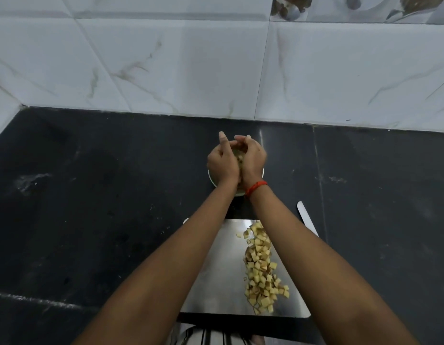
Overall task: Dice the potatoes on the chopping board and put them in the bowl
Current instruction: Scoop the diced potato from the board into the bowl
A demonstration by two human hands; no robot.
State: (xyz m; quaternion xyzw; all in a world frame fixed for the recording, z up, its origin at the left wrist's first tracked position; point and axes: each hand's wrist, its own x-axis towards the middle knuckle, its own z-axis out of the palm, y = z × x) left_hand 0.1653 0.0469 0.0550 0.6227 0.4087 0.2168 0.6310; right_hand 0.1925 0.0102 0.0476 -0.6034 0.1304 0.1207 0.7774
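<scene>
Foreground: striped cloth (211, 336) of the person's clothing at the lower edge. Beyond it, a shiny rectangular steel chopping board (216, 282) lies on a black stone counter (91, 195). A long heap of pale yellow potato dice (259, 270), some with brown skin edges, occupies the board's right half and is partly hidden under the right forearm. Just right of the board's far corner, a pale flat knife blade (306, 216) rests on the counter, its near end hidden by that forearm.

Middle ground: both forearms reach forward over the board. The left hand (222, 163) and right hand (253, 158) are pressed together as a cup above a round light-rimmed bowl (211, 181), which stands beyond the board's far edge. The fingers curl inward round a batch of potato dice, visible in the gap between the palms; one left finger points upward. A red thread band (257, 186) circles the right wrist. The hands hide the bowl's contents.

Background: white marble-veined wall tiles (166, 58).
</scene>
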